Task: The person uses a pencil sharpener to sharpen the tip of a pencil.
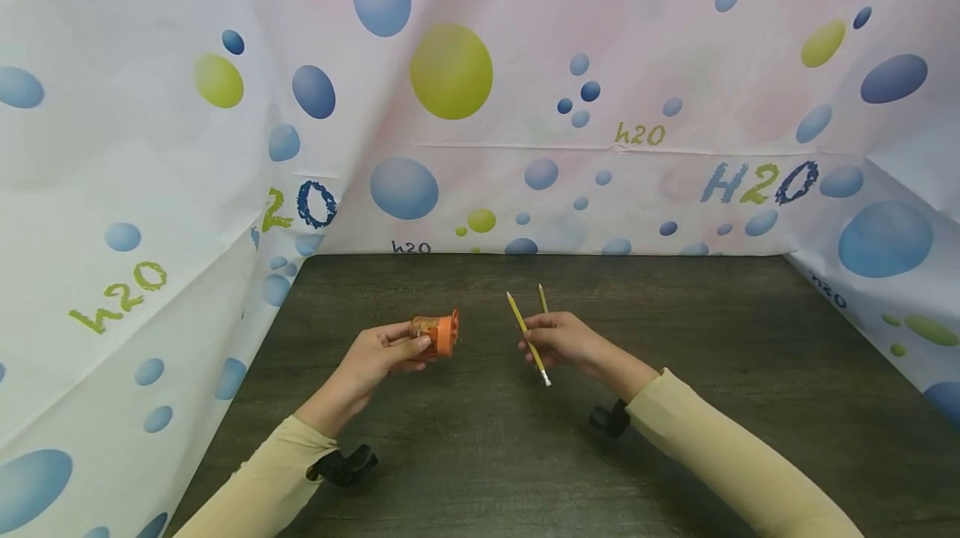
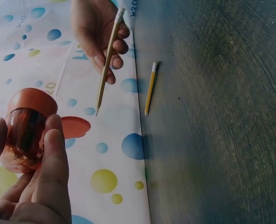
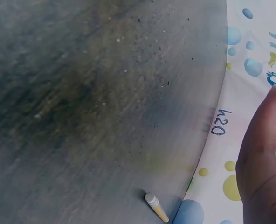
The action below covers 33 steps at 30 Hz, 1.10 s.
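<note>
My left hand (image 1: pixel 372 361) holds an orange pencil sharpener (image 1: pixel 445 336) above the table, between thumb and fingers. In the left wrist view its see-through container holds shavings, and an orange flap lid (image 2: pixel 76 127) stands out from its side. To the right, my right hand (image 1: pixel 568 341) grips a yellow pencil (image 1: pixel 521 323), tilted, its sharpened tip up and away and its white eraser end toward me. Pencil and sharpener are apart. A second yellow pencil (image 2: pixel 150 88) lies on the table beyond the right hand. In the right wrist view the held pencil is mostly out of frame.
The dark wooden table (image 1: pixel 465 455) spreads beneath both hands. A white sheet (image 1: pixel 525 205) with blue and green dots hangs behind it and along its sides. Small specks (image 3: pixel 168 83) are scattered on the tabletop. Black straps with mounts (image 1: pixel 343 465) sit at both wrists.
</note>
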Tool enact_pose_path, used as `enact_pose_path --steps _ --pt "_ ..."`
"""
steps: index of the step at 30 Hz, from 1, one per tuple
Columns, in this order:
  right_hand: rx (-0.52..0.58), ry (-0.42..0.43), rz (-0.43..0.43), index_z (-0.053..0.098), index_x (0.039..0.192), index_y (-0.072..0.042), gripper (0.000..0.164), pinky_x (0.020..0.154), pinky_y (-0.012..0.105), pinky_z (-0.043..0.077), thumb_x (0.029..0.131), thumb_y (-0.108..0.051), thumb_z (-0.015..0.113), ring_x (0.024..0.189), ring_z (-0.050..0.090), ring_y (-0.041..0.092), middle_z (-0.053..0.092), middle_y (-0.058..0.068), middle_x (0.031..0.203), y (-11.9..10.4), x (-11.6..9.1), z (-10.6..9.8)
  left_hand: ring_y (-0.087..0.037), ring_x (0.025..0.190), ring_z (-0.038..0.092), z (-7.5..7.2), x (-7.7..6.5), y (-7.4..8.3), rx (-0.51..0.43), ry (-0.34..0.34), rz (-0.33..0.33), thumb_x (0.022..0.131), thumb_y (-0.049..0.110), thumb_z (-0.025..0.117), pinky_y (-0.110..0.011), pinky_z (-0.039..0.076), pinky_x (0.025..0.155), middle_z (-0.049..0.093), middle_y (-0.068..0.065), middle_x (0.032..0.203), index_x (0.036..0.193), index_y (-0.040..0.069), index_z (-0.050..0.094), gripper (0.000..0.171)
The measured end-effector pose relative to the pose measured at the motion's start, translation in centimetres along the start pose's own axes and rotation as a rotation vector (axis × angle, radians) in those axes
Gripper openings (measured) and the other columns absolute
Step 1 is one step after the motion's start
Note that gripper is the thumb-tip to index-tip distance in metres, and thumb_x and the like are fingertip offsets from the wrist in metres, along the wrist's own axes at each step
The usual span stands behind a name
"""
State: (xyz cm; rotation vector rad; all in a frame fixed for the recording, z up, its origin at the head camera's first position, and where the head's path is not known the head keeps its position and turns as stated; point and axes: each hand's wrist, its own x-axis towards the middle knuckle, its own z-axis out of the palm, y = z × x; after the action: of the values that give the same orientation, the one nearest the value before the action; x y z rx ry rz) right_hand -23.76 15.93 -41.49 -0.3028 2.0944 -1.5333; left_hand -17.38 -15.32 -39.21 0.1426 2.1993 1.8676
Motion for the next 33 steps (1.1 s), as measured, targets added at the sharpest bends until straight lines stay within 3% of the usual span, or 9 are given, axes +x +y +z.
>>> enact_pose_path --steps 7,14,20,25,33 --pt "0.014 0.02 -0.005 0.044 0.149 0.011 0.048 0.073 0.024 0.062 0.107 -0.012 0.048 0.088 0.07 0.008 0.067 0.024 0.12 -0.4 0.8 0.2 -0.002 0.092 0.073 -0.1 -0.1 0.0 0.005 0.003 -0.003 0.101 0.021 0.066 -0.029 0.063 0.091 0.076 -0.011 0.119 0.144 -0.011 0.05 0.055" --pt "0.053 0.056 0.0 0.046 0.147 0.012 0.045 0.077 0.029 0.065 0.108 -0.01 0.049 0.094 0.07 0.016 0.066 0.024 0.117 -0.7 2.0 0.6 -0.002 0.092 0.073 0.0 -0.1 0.1 0.003 0.002 0.001 0.101 0.021 0.066 -0.03 0.063 0.092 0.074 -0.014 0.122 0.145 -0.011 0.049 0.056" --pt "0.04 0.091 0.028 0.044 0.149 0.01 0.046 0.077 0.026 0.064 0.108 -0.011 0.049 0.108 0.069 0.029 0.058 0.032 0.135 -1.1 2.7 0.6 -0.004 0.093 0.074 0.0 -0.1 0.0 0.002 -0.002 0.002 0.101 0.02 0.065 -0.03 0.063 0.091 0.076 -0.011 0.118 0.144 -0.011 0.051 0.054" --pt "0.092 0.109 0.043 0.042 0.151 0.01 0.047 0.08 0.025 0.064 0.108 -0.01 0.048 0.124 0.063 0.04 0.052 0.033 0.145 -1.3 3.4 0.7 -0.003 0.091 0.074 0.0 -0.1 0.0 -0.005 -0.003 -0.003 0.101 0.019 0.066 -0.03 0.064 0.091 0.077 -0.008 0.115 0.143 -0.011 0.051 0.054" --pt "0.17 0.158 0.069 0.045 0.149 0.009 0.045 0.082 0.025 0.064 0.109 -0.01 0.049 0.131 0.06 0.04 0.052 0.031 0.146 -2.2 4.5 0.6 -0.002 0.089 0.074 0.1 -0.1 0.0 -0.011 -0.004 -0.003 0.101 0.018 0.066 -0.029 0.064 0.09 0.078 -0.007 0.112 0.142 -0.012 0.052 0.053"
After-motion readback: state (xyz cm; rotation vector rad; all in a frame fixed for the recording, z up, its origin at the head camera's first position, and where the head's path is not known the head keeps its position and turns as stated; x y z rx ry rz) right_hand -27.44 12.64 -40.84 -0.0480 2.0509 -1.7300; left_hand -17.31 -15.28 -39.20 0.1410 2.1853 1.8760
